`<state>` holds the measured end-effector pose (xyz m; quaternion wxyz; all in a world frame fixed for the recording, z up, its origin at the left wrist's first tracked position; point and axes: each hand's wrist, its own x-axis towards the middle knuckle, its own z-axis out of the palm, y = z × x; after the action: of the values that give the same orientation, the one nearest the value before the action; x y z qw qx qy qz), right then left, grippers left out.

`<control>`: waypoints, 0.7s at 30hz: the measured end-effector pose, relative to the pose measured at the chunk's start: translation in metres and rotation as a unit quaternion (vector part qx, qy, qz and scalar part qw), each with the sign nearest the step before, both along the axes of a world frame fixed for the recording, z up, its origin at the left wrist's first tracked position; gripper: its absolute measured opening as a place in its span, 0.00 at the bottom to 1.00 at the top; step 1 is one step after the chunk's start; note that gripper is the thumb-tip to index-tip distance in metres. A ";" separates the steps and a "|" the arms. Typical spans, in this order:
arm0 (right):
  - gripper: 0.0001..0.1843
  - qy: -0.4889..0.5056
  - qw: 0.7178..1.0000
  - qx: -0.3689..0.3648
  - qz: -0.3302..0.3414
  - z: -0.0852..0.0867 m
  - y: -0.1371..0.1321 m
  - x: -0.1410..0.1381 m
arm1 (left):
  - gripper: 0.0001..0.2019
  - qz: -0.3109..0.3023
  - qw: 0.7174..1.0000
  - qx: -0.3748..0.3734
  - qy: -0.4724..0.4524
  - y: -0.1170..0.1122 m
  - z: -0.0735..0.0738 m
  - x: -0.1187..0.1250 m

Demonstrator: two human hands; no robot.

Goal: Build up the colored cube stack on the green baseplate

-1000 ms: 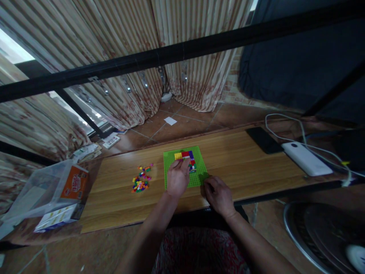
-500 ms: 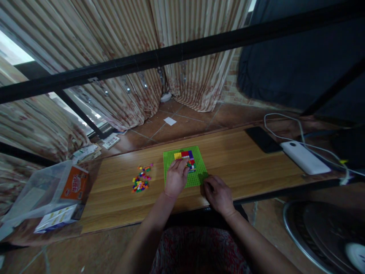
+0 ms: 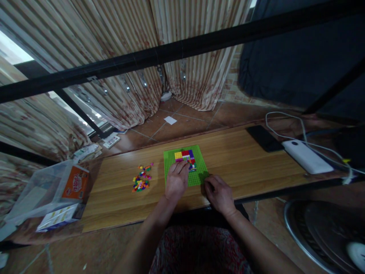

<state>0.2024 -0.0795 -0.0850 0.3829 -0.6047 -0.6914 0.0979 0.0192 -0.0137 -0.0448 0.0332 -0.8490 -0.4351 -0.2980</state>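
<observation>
A green studded baseplate (image 3: pixel 200 176) lies on the wooden table. Toy building bricks (image 3: pixel 185 154) in yellow, red, purple and white are fixed on its upper middle part. My left hand (image 3: pixel 176 179) is over the left part of the plate, its fingers closed together at the near side of these bricks; whatever its fingertips hold is hidden. At the plate's near right corner, my right hand (image 3: pixel 219 194) is curled, with its fingers against the edge. Left of the plate, many small loose bricks (image 3: pixel 140 185) lie in a scattered heap.
On the table's (image 3: pixel 119 205) right end lie a black phone (image 3: pixel 264 138) and a white power bank (image 3: pixel 307 156) with a white cable (image 3: pixel 300 121). A clear plastic bin (image 3: pixel 37 190) stands beyond the left end. A black rail (image 3: pixel 171 55) crosses in front of curtains.
My left hand has shifted slightly down, so more of the bricks shows above its fingers. My right hand stays at the plate's corner. The view has tilted a little.
</observation>
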 end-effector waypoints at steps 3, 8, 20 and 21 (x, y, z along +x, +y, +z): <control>0.08 -0.005 1.000 0.003 0.000 -0.001 0.000 0.000 | 0.14 0.001 1.000 0.005 0.012 0.001 0.000 0.000; 0.08 -0.003 1.000 -0.004 0.004 -0.001 0.000 0.001 | 0.15 0.018 0.999 -0.003 0.032 0.000 -0.003 0.001; 0.09 -0.010 1.000 0.010 0.003 -0.005 0.000 0.003 | 0.19 0.024 0.996 -0.059 -0.058 -0.005 0.020 -0.009; 0.09 -0.013 1.000 0.014 0.002 -0.005 0.000 0.003 | 0.19 0.046 0.994 -0.055 -0.085 -0.006 0.021 -0.014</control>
<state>0.2057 -0.0791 -0.0903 0.3823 -0.5990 -0.6989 0.0813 0.0054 -0.0195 -0.0235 -0.0372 -0.8001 -0.4908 -0.3428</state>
